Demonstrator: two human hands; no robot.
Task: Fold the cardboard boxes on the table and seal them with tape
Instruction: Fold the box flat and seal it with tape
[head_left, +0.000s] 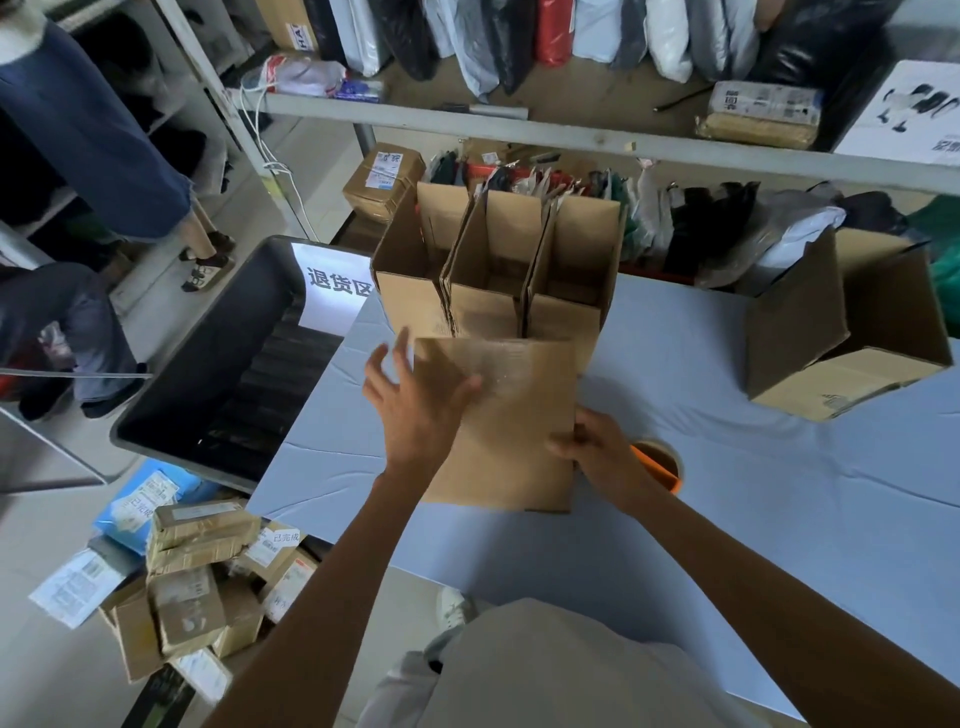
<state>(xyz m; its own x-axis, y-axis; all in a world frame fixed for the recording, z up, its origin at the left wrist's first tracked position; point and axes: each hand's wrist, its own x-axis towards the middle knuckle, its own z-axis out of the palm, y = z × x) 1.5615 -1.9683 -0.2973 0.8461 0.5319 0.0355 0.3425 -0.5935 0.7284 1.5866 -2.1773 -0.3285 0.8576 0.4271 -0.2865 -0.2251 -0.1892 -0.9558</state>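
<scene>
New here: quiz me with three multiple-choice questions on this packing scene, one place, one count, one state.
1. Where is the tape roll? A left of the handled box; B right of it, by the right hand; C inside it.
2. How many open boxes stand in a row behind it? A one; B three; C five.
3. The left hand is: A spread on the box; B a fist; C gripping the roll.
B: roll lies behind the right hand. B: three stand side by side. A: fingers straight on cardboard.
</scene>
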